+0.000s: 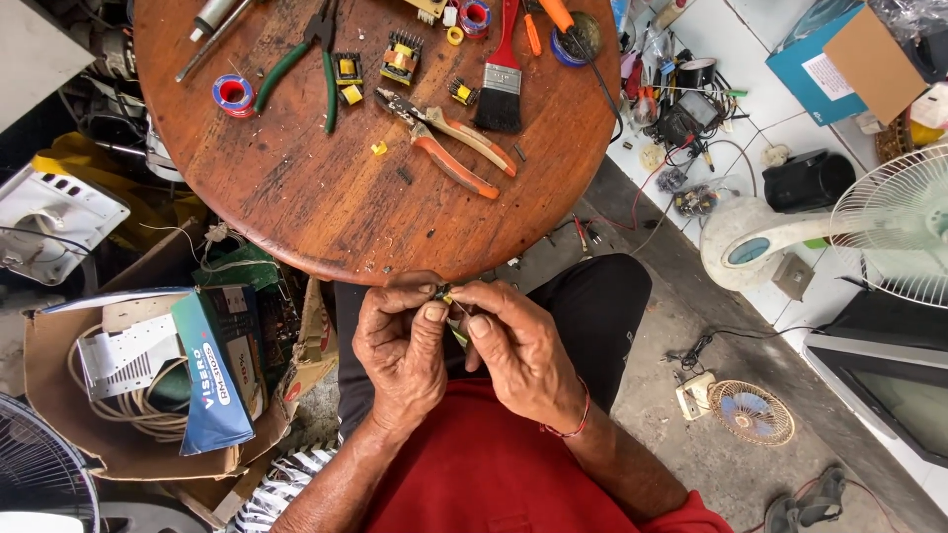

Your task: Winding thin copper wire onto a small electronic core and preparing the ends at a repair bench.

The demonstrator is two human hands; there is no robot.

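Left hand point(400, 350) and right hand point(518, 345) meet over the lap, fingertips of both pinched shut on a small yellow-tipped part point(446, 293), just near of the round wooden table point(296, 197). Farther on the table: orange-handled pliers point(449, 148), green-handled pliers point(301, 59), paintbrush point(501, 84).

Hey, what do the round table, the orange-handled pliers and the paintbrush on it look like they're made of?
Round table: looks like wood with a worn reddish-brown finish; grain streaks and scuffs show.
Orange-handled pliers: dull grey metal jaws, handles apparently sleeved in orange and tan plastic or rubber.
Paintbrush: glossy red handle, plastic or painted wood, a shiny metal band, dark bristles.
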